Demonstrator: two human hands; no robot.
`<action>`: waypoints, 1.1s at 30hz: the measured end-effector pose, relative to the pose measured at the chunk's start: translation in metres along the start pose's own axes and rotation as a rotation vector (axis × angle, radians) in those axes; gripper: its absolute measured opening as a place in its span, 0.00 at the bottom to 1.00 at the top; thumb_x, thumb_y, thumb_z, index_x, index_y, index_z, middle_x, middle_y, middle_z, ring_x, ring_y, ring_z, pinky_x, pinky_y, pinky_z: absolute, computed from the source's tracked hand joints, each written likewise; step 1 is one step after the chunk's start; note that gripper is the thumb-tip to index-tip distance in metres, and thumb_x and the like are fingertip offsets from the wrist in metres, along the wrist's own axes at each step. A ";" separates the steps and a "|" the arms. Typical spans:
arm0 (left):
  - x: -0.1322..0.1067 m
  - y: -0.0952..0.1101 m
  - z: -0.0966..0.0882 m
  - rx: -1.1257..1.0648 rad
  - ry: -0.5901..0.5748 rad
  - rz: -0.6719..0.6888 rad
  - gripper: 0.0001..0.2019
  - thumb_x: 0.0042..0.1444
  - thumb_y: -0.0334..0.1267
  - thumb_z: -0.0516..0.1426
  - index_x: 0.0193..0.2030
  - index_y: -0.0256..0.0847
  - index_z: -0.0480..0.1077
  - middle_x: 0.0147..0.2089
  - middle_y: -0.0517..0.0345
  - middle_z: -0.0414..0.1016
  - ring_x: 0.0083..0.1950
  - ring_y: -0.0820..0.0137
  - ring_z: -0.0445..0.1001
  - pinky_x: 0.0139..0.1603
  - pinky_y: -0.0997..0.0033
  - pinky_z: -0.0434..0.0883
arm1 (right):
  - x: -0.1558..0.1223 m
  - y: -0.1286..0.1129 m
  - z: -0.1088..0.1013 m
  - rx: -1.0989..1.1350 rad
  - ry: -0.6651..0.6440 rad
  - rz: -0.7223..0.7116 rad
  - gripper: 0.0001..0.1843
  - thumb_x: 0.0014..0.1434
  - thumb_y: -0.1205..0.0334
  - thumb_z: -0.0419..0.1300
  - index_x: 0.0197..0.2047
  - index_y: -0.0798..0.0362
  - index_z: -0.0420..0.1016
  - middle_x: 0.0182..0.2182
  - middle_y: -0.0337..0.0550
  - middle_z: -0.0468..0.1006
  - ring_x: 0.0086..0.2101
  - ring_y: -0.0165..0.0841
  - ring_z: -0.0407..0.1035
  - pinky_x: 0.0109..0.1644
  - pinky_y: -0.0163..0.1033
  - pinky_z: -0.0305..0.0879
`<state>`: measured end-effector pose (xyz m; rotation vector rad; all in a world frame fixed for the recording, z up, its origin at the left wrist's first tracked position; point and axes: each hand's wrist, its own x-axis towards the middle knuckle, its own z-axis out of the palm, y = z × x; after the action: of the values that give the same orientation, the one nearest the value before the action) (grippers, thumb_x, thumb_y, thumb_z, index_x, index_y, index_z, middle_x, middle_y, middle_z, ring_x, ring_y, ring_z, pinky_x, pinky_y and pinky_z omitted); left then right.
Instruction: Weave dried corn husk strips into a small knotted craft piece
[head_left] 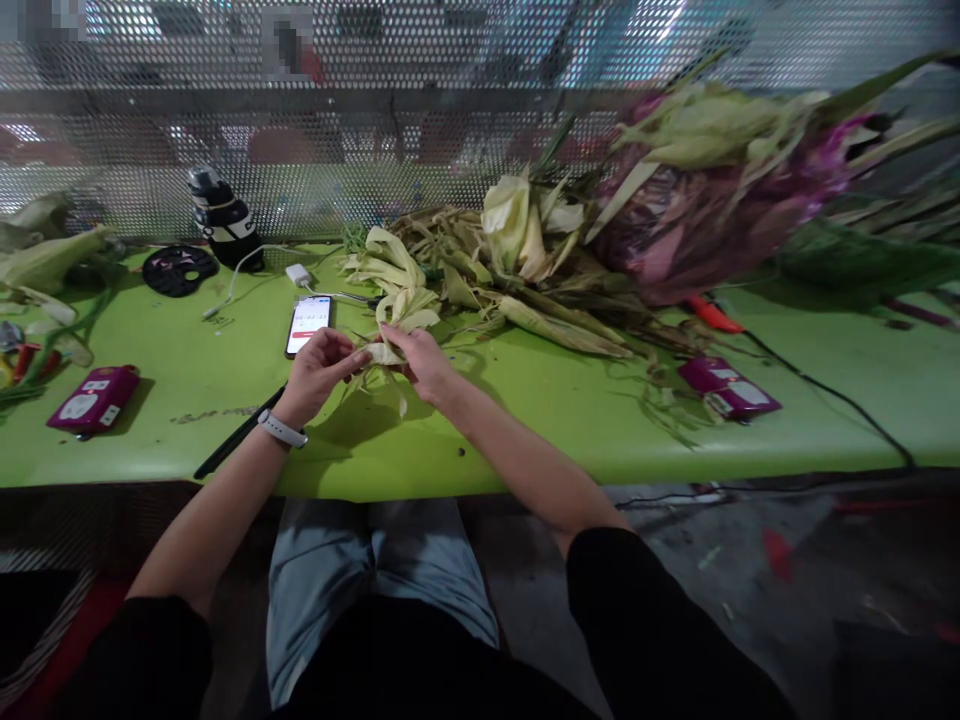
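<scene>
Both of my hands meet over the green table around a pale corn husk bundle (405,305), its leaves folded and fanning out like petals toward the back. My right hand (421,362) grips the bundle's near end, thumb on top. My left hand (326,368), with a light watch strap at the wrist, pinches the lower husk strip (382,353) from the left side. Thin husk shreds hang below the fingers. Just beyond my left hand lies a lit phone (309,322). A heap of dried corn husks (480,255) spreads behind and right of my hands.
A purple box (94,398) sits at left, another purple box (727,388) at right. A black bottle (225,220) stands by the perforated metal screen (420,130). Husks fill a pink plastic bag (675,225). A black cable (825,385) crosses the green table (525,440).
</scene>
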<state>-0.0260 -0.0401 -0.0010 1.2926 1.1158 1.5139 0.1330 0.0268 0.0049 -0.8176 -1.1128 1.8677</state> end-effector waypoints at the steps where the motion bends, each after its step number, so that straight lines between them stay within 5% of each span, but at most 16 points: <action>1: 0.000 0.001 0.000 -0.019 -0.012 -0.005 0.17 0.47 0.37 0.70 0.35 0.39 0.66 0.30 0.63 0.72 0.28 0.79 0.72 0.27 0.80 0.68 | 0.000 0.000 0.000 0.000 0.011 0.008 0.16 0.52 0.50 0.68 0.27 0.53 0.73 0.25 0.38 0.77 0.26 0.27 0.69 0.32 0.34 0.67; 8: -0.002 0.005 -0.002 -0.131 -0.104 -0.079 0.16 0.48 0.37 0.69 0.37 0.39 0.66 0.31 0.63 0.74 0.30 0.79 0.74 0.29 0.81 0.70 | 0.006 0.000 -0.005 0.065 0.050 -0.001 0.15 0.51 0.51 0.69 0.27 0.53 0.73 0.23 0.36 0.75 0.23 0.26 0.68 0.29 0.34 0.66; 15: 0.001 0.000 -0.005 -0.035 -0.057 -0.077 0.14 0.51 0.41 0.68 0.37 0.38 0.68 0.29 0.60 0.76 0.28 0.77 0.75 0.26 0.80 0.68 | -0.004 -0.004 -0.001 -0.004 -0.060 -0.055 0.16 0.47 0.50 0.71 0.29 0.52 0.72 0.24 0.36 0.74 0.25 0.27 0.67 0.31 0.35 0.66; 23: 0.000 0.002 -0.005 -0.044 -0.042 -0.060 0.15 0.50 0.42 0.68 0.35 0.38 0.68 0.26 0.62 0.75 0.24 0.78 0.72 0.22 0.80 0.65 | -0.008 -0.009 -0.001 0.079 -0.190 0.065 0.11 0.42 0.69 0.63 0.33 0.52 0.72 0.28 0.36 0.76 0.29 0.28 0.67 0.34 0.36 0.65; 29: -0.001 0.001 -0.004 -0.003 -0.104 -0.049 0.15 0.50 0.43 0.68 0.34 0.38 0.68 0.26 0.60 0.76 0.24 0.77 0.73 0.22 0.79 0.66 | -0.009 -0.010 -0.004 0.027 -0.306 0.026 0.08 0.39 0.67 0.62 0.27 0.53 0.69 0.24 0.33 0.71 0.27 0.26 0.65 0.33 0.33 0.62; 33: 0.000 0.001 -0.004 -0.018 -0.075 -0.039 0.15 0.51 0.43 0.68 0.33 0.38 0.67 0.25 0.60 0.76 0.24 0.77 0.73 0.21 0.80 0.65 | -0.009 -0.015 -0.003 0.008 -0.246 -0.027 0.07 0.40 0.68 0.60 0.27 0.52 0.66 0.24 0.31 0.68 0.26 0.25 0.63 0.33 0.33 0.62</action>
<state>-0.0299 -0.0411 -0.0005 1.2976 1.0714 1.4324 0.1438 0.0245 0.0182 -0.5755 -1.2588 1.9876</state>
